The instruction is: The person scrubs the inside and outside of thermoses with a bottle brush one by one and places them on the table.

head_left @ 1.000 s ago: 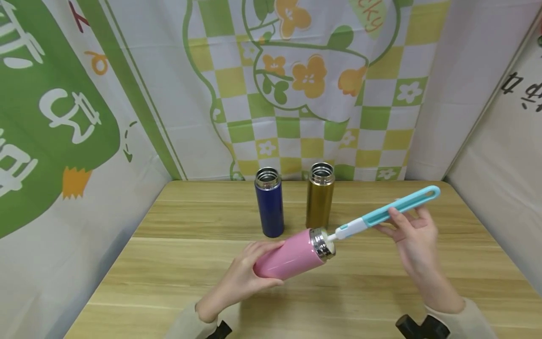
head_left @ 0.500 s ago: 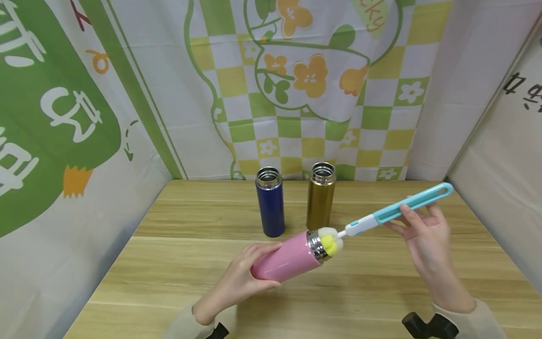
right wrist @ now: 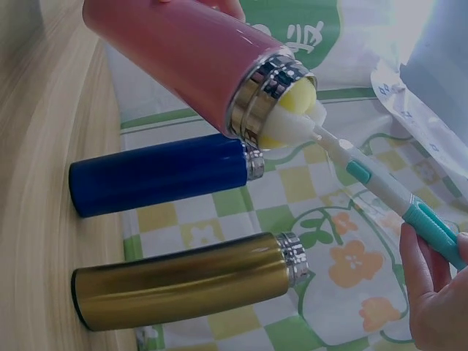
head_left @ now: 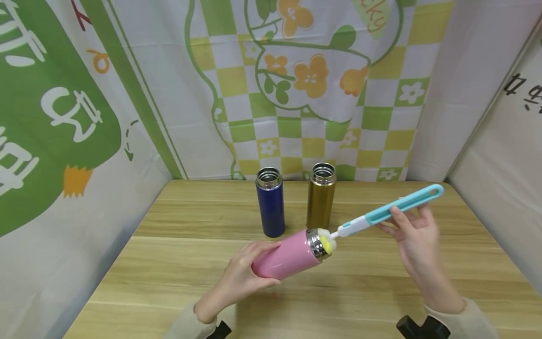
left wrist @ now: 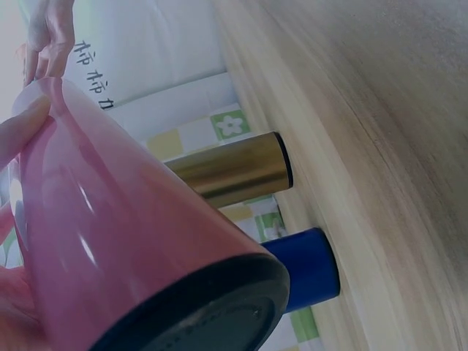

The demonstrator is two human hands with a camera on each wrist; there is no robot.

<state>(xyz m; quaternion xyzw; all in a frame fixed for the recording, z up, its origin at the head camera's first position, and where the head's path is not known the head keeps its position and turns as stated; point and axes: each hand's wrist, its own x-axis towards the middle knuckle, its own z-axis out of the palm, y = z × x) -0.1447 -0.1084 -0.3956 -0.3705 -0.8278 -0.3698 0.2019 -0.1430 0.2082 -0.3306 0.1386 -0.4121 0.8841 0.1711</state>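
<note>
My left hand grips a pink thermos bottle near its base, tilted with its steel mouth up to the right. My right hand pinches the turquoise handle of a bottle brush between thumb and fingers. The brush's yellow and white sponge head sits partly in the bottle's mouth, its outer end bulging past the rim. In the left wrist view the pink bottle's dark base faces the camera and the brush is mostly hidden.
Behind the pink bottle, a blue bottle and a gold bottle stand upright and lidless on the wooden table. A patterned cloth hangs at the table's back edge.
The brush came part way out of the pink bottle, showing its sponge head, then moved back in a little. My right hand went right, then left with it; my left hand barely shifted.
</note>
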